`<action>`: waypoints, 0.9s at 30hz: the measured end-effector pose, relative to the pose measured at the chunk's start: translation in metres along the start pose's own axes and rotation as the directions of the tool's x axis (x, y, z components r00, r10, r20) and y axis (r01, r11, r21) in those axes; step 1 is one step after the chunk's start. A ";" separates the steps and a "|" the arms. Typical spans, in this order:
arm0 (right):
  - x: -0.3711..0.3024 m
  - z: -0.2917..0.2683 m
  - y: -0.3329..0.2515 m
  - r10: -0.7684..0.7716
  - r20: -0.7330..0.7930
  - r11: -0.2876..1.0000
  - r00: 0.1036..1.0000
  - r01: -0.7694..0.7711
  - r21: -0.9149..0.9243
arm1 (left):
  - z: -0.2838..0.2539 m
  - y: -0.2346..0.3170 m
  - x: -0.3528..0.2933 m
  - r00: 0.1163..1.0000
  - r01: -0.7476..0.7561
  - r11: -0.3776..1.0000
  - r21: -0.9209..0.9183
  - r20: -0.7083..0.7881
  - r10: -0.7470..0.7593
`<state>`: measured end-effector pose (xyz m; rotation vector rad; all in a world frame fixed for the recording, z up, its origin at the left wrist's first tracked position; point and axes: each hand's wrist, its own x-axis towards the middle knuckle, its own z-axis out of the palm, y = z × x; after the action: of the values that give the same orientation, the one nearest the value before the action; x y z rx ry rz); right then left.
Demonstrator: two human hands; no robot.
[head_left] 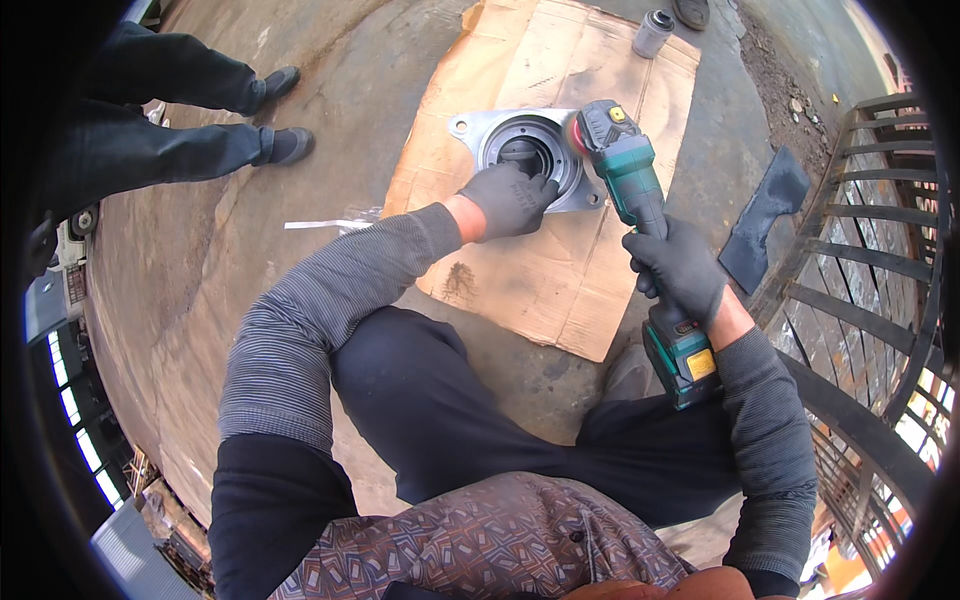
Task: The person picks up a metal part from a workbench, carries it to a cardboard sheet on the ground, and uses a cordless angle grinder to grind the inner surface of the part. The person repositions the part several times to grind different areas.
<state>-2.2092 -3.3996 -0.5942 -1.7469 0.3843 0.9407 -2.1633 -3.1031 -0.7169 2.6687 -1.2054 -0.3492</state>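
Note:
A grey metal flange housing [468, 128] with a round bored centre and bolt-hole ears lies on the cardboard. My left hand [508, 202], in a dark glove, grips its near rim, with the fingers curled in toward the bore. In my gloved right hand [682, 264] is a green and black cordless angle grinder [628, 172], held round its slim body. The battery end of the grinder points back toward my thigh. Its head, with a reddish disc [577, 134], is at the right side of the housing; whether the disc touches the metal I cannot tell.
Stained cardboard [540, 285] covers the ground under the work. A spray can [653, 34] stands at its far right corner. To the right are a dark flat plate [765, 220] and a black metal rack [880, 210]. Another person's legs [190, 140] stand at the far left.

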 end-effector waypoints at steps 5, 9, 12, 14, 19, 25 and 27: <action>0.005 0.002 -0.001 -0.002 -0.041 0.997 0.999 0.005 0.073 | 0.003 -0.004 -0.005 1.000 -0.027 0.999 0.026 -0.005 0.027; 0.011 -0.005 0.000 0.017 -0.103 0.997 0.995 -0.010 0.076 | 0.004 -0.007 -0.011 0.996 -0.058 0.998 0.018 -0.074 0.059; 0.015 -0.004 0.003 0.013 -0.087 0.999 0.996 -0.011 0.030 | 0.005 -0.007 -0.010 0.995 -0.058 0.998 0.026 -0.082 0.060; 0.016 -0.001 0.004 0.014 -0.089 1.000 0.996 -0.012 0.021 | 0.006 -0.007 -0.009 0.998 -0.045 0.998 0.036 -0.048 0.047; 0.016 0.006 0.006 -0.023 -0.113 0.999 0.993 0.019 -0.036 | 0.006 -0.006 -0.009 0.997 -0.043 0.998 0.035 -0.061 0.045; 0.015 0.013 0.004 -0.009 -0.095 1.000 0.995 0.009 0.004 | 0.006 -0.007 -0.012 0.998 -0.028 1.000 -0.010 -0.054 0.027; 0.017 0.014 0.002 -0.019 -0.081 1.000 0.997 0.020 0.012 | 0.007 -0.007 -0.013 0.997 -0.035 0.999 -0.012 -0.069 0.034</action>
<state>-2.2053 -3.3850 -0.6096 -1.7779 0.4240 0.8539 -2.1686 -3.0888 -0.7236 2.6227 -1.2234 -0.2567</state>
